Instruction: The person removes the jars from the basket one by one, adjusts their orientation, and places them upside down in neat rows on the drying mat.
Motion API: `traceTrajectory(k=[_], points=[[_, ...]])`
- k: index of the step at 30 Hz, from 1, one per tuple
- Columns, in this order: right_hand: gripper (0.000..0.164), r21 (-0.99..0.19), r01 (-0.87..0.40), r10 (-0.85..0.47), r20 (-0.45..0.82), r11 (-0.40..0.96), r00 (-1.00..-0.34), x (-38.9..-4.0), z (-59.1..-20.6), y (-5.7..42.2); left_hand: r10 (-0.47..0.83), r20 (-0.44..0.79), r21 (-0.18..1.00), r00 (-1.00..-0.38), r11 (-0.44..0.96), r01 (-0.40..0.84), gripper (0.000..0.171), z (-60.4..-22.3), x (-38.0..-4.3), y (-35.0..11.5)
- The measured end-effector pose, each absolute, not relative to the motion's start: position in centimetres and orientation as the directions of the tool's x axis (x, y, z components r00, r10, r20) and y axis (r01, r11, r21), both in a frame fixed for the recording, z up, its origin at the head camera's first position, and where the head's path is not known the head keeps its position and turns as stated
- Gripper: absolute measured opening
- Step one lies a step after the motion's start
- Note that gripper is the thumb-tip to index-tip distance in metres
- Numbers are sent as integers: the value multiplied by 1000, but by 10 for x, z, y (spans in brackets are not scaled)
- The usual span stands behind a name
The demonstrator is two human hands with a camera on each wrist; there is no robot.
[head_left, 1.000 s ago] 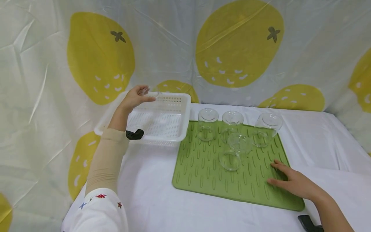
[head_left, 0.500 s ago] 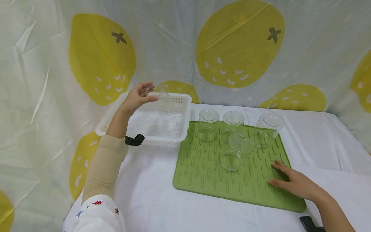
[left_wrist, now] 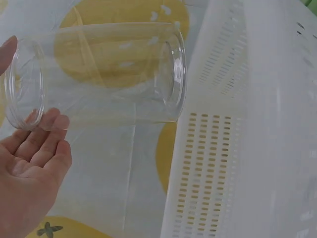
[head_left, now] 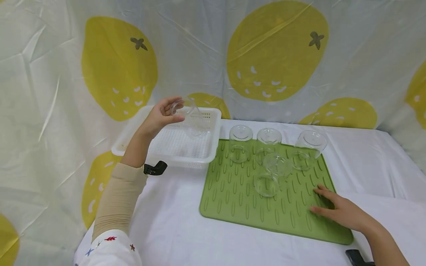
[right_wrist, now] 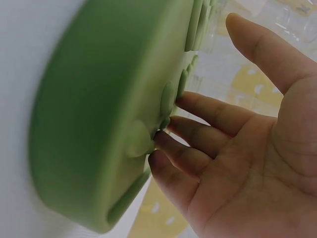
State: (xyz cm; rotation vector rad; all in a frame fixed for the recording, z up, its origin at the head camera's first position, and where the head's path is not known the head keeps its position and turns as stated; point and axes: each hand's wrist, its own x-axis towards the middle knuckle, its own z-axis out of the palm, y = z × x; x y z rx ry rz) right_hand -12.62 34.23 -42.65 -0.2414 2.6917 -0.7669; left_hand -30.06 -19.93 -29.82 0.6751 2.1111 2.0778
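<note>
My left hand grips a clear glass jar by its rimmed end, holding it tilted above the white perforated basket. In the left wrist view the thumb and fingertips lie on opposite sides of that rim, and the jar's base points toward the basket. My right hand rests its fingertips on the right side of the green ridged mat, fingers loosely spread and holding nothing. On the mat, clear glasses stand bottom up: one at back left, another beside it, one at back right, and one nearer the middle.
White cloth covers the table around the mat and basket. A hanging lemon-print curtain closes off the back and left side. The basket's right wall stands close to the mat's back left corner.
My left hand has moved slightly right and down, with the jar now showing more fully over the basket. The right hand and the glasses on the mat keep their places.
</note>
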Motion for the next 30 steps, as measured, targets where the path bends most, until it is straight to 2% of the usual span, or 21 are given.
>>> traceTrajectory(k=[10, 17, 24, 30], points=[[80, -548, -70, -250, -261, 833, -932, -126, -428, 342, 390, 303, 952, -870, -74, 298, 68, -302, -290, -192], [80, -544, -67, -249, -268, 836, -931, -126, -427, 343, 358, 461, 887, -812, -214, 409, 87, -306, -284, -182], [80, -543, -64, -248, -274, 837, -929, -126, -427, 343, 344, 573, 812, -744, -366, 455, 73, -308, -278, -170], [80, -547, -67, -251, -269, 834, -930, -126, -426, 343, 359, 603, 790, -712, -395, 470, 69, -310, -270, -159]])
